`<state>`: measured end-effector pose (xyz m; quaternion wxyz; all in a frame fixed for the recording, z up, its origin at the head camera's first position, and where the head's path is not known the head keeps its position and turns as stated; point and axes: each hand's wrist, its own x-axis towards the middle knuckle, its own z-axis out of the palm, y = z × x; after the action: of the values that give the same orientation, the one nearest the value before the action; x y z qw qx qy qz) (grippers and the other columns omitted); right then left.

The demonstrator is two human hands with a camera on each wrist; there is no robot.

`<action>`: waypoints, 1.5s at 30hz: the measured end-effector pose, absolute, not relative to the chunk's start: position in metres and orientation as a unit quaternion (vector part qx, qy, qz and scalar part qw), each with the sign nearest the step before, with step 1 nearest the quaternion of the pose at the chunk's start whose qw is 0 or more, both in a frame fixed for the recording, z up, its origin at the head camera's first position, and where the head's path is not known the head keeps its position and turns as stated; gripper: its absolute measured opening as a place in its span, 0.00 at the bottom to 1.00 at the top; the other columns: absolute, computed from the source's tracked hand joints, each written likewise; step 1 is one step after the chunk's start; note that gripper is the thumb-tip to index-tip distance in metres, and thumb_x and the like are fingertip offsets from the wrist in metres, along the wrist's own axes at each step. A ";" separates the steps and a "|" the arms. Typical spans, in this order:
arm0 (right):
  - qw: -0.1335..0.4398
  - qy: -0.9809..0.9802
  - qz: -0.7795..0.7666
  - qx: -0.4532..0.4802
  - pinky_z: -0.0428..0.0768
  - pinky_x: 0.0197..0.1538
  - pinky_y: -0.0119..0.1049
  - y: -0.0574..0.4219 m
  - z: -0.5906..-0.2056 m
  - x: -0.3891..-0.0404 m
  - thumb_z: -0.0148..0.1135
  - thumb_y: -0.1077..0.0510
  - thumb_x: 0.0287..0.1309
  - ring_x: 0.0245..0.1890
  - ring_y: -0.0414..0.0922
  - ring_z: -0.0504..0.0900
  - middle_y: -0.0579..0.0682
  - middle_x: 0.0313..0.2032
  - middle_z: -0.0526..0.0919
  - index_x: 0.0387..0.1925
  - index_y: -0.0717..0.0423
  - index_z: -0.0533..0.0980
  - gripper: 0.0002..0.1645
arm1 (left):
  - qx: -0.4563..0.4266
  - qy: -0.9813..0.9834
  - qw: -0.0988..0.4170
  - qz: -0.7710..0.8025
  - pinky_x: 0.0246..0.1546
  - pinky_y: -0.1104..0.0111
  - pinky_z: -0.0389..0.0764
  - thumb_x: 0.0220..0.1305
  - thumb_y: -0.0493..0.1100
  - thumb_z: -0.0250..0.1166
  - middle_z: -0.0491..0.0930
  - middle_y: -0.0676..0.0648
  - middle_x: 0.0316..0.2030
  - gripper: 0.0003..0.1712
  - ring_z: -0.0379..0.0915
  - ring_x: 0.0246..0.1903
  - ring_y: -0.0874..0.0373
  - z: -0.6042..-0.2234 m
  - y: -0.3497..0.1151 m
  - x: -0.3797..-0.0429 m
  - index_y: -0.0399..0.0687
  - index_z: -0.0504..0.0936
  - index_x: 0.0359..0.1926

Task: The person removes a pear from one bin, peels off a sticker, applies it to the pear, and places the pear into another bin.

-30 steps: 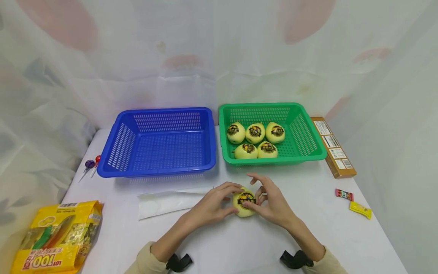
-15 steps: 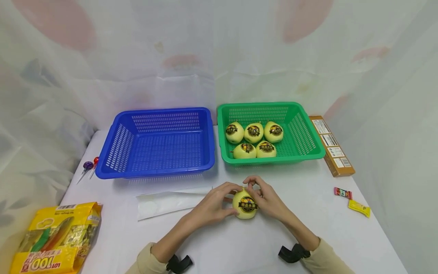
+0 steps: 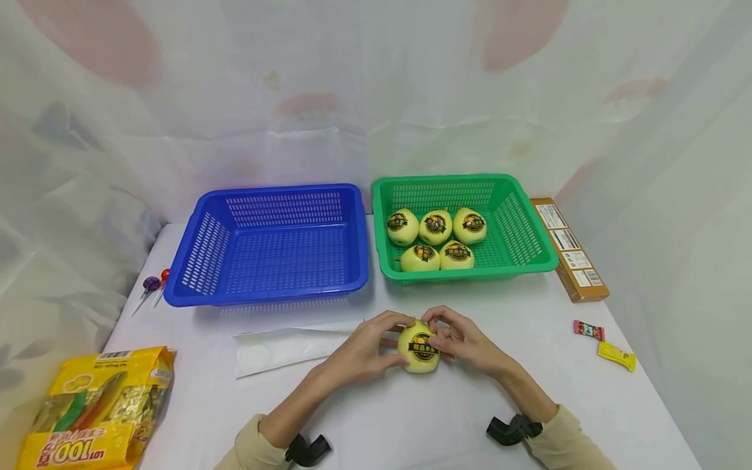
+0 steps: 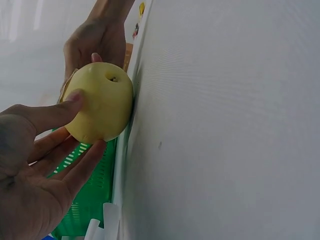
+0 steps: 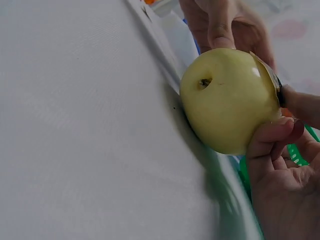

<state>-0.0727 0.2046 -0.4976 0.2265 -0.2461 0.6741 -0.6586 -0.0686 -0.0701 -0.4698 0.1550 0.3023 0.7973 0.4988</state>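
A pale yellow pear (image 3: 418,364) with a dark printed label (image 3: 420,347) stands on the white table in front of me. My left hand (image 3: 365,352) grips its left side, thumb in front and fingers behind. On the other side, my right hand (image 3: 470,347) holds it with bent fingers, the thumb on the label's right edge. In the right wrist view, that thumb touches the dark label (image 5: 272,80), whose edge stands slightly off the pear's skin. The pear's hollow end (image 4: 114,79) shows in the left wrist view.
Behind are a blue basket (image 3: 267,297) and a green basket (image 3: 470,274) with several labelled pears (image 3: 436,227). A white paper strip (image 3: 288,349) lies left of the hands. Candy bag (image 3: 94,411), lollipops (image 3: 151,283), brown box (image 3: 571,251) and wrapped candies (image 3: 617,356) line the sides.
My right hand has shifted its fingers round the pear's right side, its thumb leaving the label and coming back to the right edge. The left hand keeps its hold.
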 end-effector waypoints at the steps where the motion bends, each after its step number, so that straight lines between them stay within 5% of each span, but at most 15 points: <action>1: 0.234 0.664 -0.667 -0.244 0.72 0.24 0.38 0.205 -0.498 -0.073 0.56 0.68 0.80 0.26 0.38 0.70 0.53 0.47 0.70 0.67 0.68 0.67 0.20 | 0.302 0.798 0.155 0.499 0.63 0.64 0.90 0.60 0.32 0.81 0.82 0.43 0.66 0.37 0.82 0.66 0.48 -0.470 -0.070 -0.069 0.42 0.78 0.69; 5: 0.239 0.664 -0.670 -0.231 0.72 0.24 0.40 0.205 -0.497 -0.073 0.52 0.65 0.82 0.25 0.42 0.69 0.52 0.48 0.73 0.66 0.71 0.66 0.19 | 0.301 0.798 0.154 0.499 0.63 0.64 0.89 0.60 0.32 0.81 0.82 0.43 0.66 0.37 0.83 0.65 0.49 -0.471 -0.071 -0.069 0.43 0.79 0.69; 12: 0.225 0.698 -0.639 -0.234 0.67 0.22 0.34 0.197 -0.492 -0.072 0.55 0.63 0.82 0.21 0.38 0.65 0.47 0.35 0.69 0.63 0.66 0.70 0.16 | 0.296 0.795 0.157 0.506 0.61 0.71 0.89 0.60 0.32 0.81 0.82 0.44 0.66 0.37 0.82 0.66 0.50 -0.471 -0.070 -0.069 0.44 0.79 0.69; 18: 0.211 0.705 -0.635 -0.235 0.66 0.20 0.38 0.195 -0.490 -0.073 0.48 0.63 0.85 0.19 0.49 0.62 0.48 0.49 0.79 0.62 0.67 0.72 0.14 | 0.289 0.795 0.160 0.509 0.62 0.69 0.89 0.60 0.33 0.81 0.82 0.44 0.66 0.36 0.84 0.64 0.48 -0.471 -0.072 -0.070 0.45 0.79 0.69; 21: 0.203 0.716 -0.627 -0.232 0.67 0.20 0.33 0.191 -0.488 -0.071 0.46 0.62 0.86 0.18 0.44 0.63 0.48 0.43 0.81 0.62 0.65 0.72 0.14 | 0.286 0.793 0.164 0.513 0.62 0.67 0.90 0.60 0.33 0.81 0.82 0.44 0.66 0.36 0.85 0.64 0.48 -0.471 -0.073 -0.071 0.45 0.79 0.68; 30: 0.102 0.826 -0.525 -0.178 0.66 0.26 0.26 0.171 -0.481 -0.063 0.78 0.50 0.64 0.22 0.30 0.64 0.43 0.31 0.70 0.55 0.50 0.78 0.23 | 0.296 0.786 0.160 0.519 0.59 0.71 0.90 0.61 0.33 0.81 0.82 0.44 0.66 0.34 0.85 0.63 0.47 -0.473 -0.072 -0.071 0.45 0.80 0.67; 35: 0.088 0.822 -0.529 -0.191 0.66 0.26 0.25 0.171 -0.483 -0.064 0.70 0.54 0.73 0.22 0.29 0.64 0.43 0.29 0.69 0.53 0.53 0.78 0.14 | 0.288 0.786 0.158 0.525 0.59 0.70 0.90 0.61 0.33 0.81 0.82 0.44 0.66 0.33 0.85 0.62 0.47 -0.473 -0.072 -0.070 0.45 0.80 0.66; 41: 0.141 0.755 -0.608 -0.201 0.74 0.31 0.22 0.181 -0.491 -0.065 0.54 0.61 0.84 0.26 0.29 0.73 0.51 0.42 0.75 0.57 0.63 0.73 0.10 | 0.283 0.781 0.165 0.532 0.58 0.69 0.91 0.60 0.32 0.81 0.81 0.42 0.67 0.34 0.84 0.63 0.46 -0.475 -0.073 -0.071 0.43 0.81 0.66; 45: 0.152 0.743 -0.613 -0.222 0.66 0.24 0.27 0.187 -0.495 -0.063 0.60 0.63 0.80 0.24 0.29 0.64 0.49 0.38 0.70 0.60 0.64 0.71 0.14 | 0.289 0.779 0.166 0.532 0.58 0.69 0.91 0.60 0.33 0.81 0.81 0.42 0.68 0.33 0.84 0.64 0.45 -0.476 -0.074 -0.071 0.43 0.81 0.66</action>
<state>-0.0631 0.1870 -0.4949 0.1519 -0.2222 0.7430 -0.6128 -0.0710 -0.0738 -0.4762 0.1658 0.2886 0.7787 0.5319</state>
